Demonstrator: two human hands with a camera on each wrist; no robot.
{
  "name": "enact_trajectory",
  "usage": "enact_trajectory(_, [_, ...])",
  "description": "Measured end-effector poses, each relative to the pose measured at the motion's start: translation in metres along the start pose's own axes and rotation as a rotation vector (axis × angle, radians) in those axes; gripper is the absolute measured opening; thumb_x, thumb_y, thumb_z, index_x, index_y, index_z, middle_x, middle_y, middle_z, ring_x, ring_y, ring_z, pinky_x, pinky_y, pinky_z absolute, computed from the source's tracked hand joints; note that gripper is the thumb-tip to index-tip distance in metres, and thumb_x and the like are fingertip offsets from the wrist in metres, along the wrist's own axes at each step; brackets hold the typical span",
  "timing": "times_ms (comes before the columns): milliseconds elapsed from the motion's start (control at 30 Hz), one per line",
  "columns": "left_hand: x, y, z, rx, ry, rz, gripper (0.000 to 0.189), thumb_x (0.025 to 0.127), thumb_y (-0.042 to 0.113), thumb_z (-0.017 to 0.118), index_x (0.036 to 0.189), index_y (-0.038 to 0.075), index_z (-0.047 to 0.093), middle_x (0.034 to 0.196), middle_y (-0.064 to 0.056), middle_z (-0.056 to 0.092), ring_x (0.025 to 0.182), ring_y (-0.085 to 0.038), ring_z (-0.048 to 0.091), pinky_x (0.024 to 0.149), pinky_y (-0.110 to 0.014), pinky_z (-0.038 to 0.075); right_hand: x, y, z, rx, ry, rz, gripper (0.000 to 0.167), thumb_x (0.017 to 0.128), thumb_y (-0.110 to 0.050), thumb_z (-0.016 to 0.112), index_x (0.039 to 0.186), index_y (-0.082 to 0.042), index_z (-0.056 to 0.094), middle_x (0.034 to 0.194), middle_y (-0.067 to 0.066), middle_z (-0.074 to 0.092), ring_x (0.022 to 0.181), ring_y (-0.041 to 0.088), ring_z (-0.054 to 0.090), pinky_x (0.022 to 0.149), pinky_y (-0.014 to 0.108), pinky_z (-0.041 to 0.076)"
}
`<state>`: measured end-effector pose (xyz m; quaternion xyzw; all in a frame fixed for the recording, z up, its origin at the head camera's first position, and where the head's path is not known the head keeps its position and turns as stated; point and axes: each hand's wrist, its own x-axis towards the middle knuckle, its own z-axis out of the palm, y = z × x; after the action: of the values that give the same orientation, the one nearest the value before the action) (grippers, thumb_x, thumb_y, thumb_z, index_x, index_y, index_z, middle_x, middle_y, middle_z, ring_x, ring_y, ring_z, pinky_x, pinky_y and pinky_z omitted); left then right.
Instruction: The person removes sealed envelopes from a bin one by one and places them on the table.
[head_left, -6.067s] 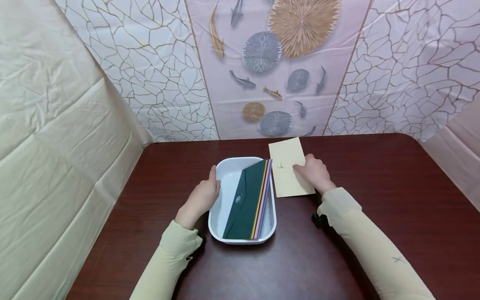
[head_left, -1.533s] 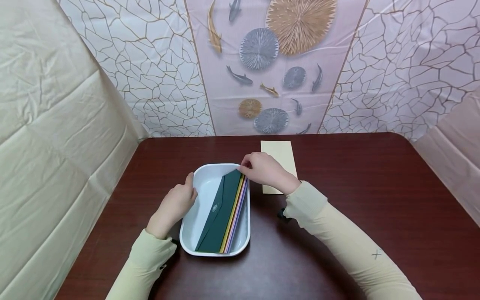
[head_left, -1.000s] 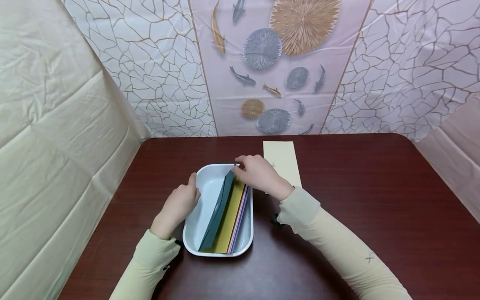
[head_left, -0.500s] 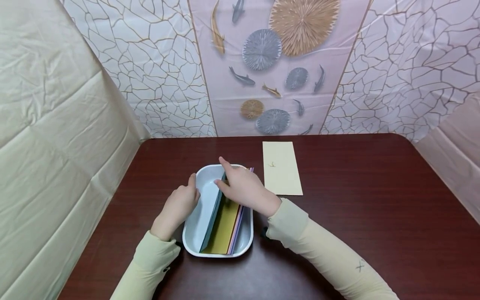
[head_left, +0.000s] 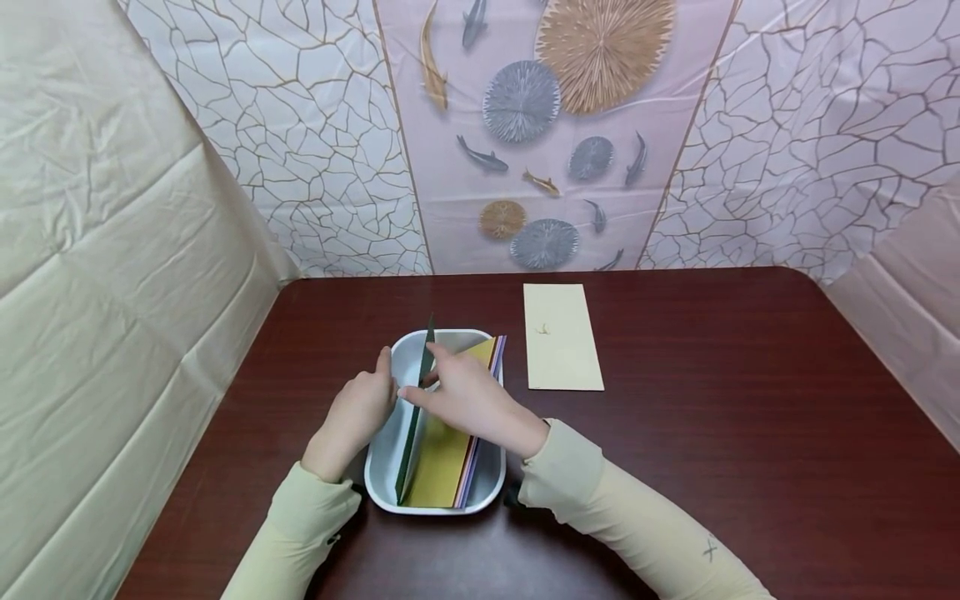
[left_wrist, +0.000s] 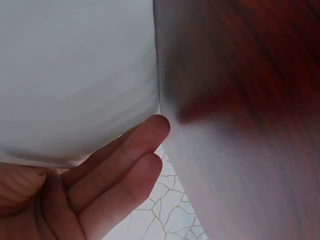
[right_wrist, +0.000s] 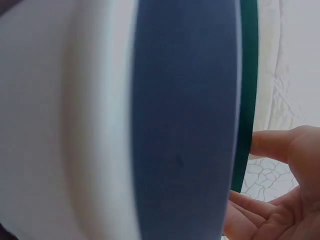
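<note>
My left hand (head_left: 351, 419) holds the left side of a white rectangular tray (head_left: 491, 498). In the left wrist view its fingers (left_wrist: 117, 192) lie against the tray's outer wall. My right hand (head_left: 476, 398) reaches over the tray and pinches a dark green envelope (head_left: 408, 454), thumb on its left face and fingers on its right. That envelope stands nearly on edge, apart from the yellow envelope (head_left: 438, 471). Behind the yellow one, thin reddish and purple envelope edges (head_left: 467, 475) lean on the tray's right side. The right wrist view shows a blue-purple envelope (right_wrist: 185, 120) close up.
A cream envelope (head_left: 562, 350) with a small gold mark lies flat on the dark red-brown table (head_left: 712, 400), right of the tray. Patterned cloth (head_left: 517, 150) hangs behind the table's far edge, and a beige cloth (head_left: 135, 275) borders the left.
The right hand let go of the cream envelope and moved to the tray. It swung the green envelope leftward and upright, uncovering the yellow one. The left hand stays on the tray.
</note>
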<state>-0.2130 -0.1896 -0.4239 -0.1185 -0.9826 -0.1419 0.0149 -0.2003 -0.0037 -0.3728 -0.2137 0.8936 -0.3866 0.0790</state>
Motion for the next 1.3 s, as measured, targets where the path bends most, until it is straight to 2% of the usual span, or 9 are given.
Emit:
enact_trajectory(167, [-0.0002,-0.0002,-0.0005,-0.007,-0.004,-0.012,0.052,0.1,0.006,0.049,0.144,-0.018,0.035,0.053,-0.007,0.046,0.041,-0.019,0.045,0.041,-0.031,0.036,-0.0011,0.0017,0.0009,0.074,-0.027,0.051,0.067,0.093,-0.037,0.072,0.141,0.003,0.049,0.096,0.001,0.075,0.067,0.005,0.063,0.06,0.026,0.049])
enact_trajectory(300, [-0.0006,0.0002,-0.0005,-0.012,-0.008,-0.013,0.053,0.1,0.006,0.049,0.144,-0.018,0.035,0.053,-0.008,0.047,0.041,-0.019,0.047,0.041,-0.032,0.037,-0.0025,0.004,0.001,0.183,-0.057,0.081,0.051,0.093,-0.028,0.072,0.131,0.0,0.052,0.086,-0.003,0.074,0.068,0.012,0.067,0.06,0.027,0.049])
enact_trajectory(467, [-0.001,0.001,-0.0005,-0.015,-0.009,-0.007,0.054,0.1,0.006,0.049,0.145,-0.018,0.034,0.052,-0.007,0.045,0.039,-0.019,0.045,0.04,-0.031,0.035,-0.0045,0.0046,0.0012,0.31,-0.061,0.094,0.034,0.09,-0.013,0.071,0.115,-0.002,0.05,0.075,0.0,0.072,0.068,0.026,0.072,0.055,0.027,0.049])
enact_trajectory(633, [-0.0015,0.0019,-0.0013,-0.023,-0.009,-0.007,0.054,0.1,0.006,0.049,0.145,-0.019,0.033,0.051,-0.006,0.044,0.038,-0.018,0.043,0.039,-0.03,0.033,-0.0054,0.0051,0.0024,0.383,-0.076,0.111,0.03,0.09,-0.012,0.07,0.111,-0.003,0.051,0.072,0.002,0.072,0.066,0.027,0.072,0.06,0.034,0.056])
enact_trajectory(767, [-0.001,0.0019,-0.0008,-0.028,-0.002,-0.006,0.054,0.1,0.006,0.049,0.145,-0.019,0.033,0.051,-0.006,0.044,0.039,-0.018,0.043,0.04,-0.029,0.033,-0.0055,0.0064,0.0024,0.387,-0.096,0.09,0.022,0.091,-0.014,0.068,0.104,-0.003,0.055,0.068,0.002,0.071,0.066,0.028,0.073,0.062,0.039,0.058])
enact_trajectory(867, [-0.0013,0.0019,-0.0009,-0.029,0.012,0.001,0.054,0.099,0.005,0.05,0.145,-0.019,0.034,0.051,-0.006,0.044,0.039,-0.018,0.043,0.039,-0.029,0.032,-0.0058,0.0071,0.0022,0.373,-0.102,0.063,0.012,0.092,-0.014,0.065,0.091,-0.004,0.058,0.064,0.001,0.07,0.064,0.027,0.073,0.061,0.037,0.058])
enact_trajectory(1000, [-0.0015,0.0018,-0.0011,-0.036,0.012,0.001,0.054,0.099,0.005,0.05,0.145,-0.019,0.034,0.05,-0.005,0.044,0.038,-0.017,0.042,0.039,-0.029,0.031,-0.0067,0.0068,0.0018,0.358,-0.108,0.035,0.017,0.092,-0.014,0.063,0.077,-0.006,0.059,0.061,0.001,0.068,0.063,0.024,0.072,0.059,0.035,0.058])
enact_trajectory(1300, [-0.0022,0.0017,-0.0009,-0.045,0.0,-0.005,0.054,0.1,0.006,0.05,0.145,-0.019,0.033,0.051,-0.006,0.044,0.038,-0.017,0.044,0.039,-0.029,0.033,-0.0098,0.0035,-0.0007,0.356,-0.107,0.015,0.018,0.091,-0.012,0.061,0.074,-0.007,0.057,0.061,0.006,0.068,0.063,0.026,0.072,0.059,0.034,0.058])
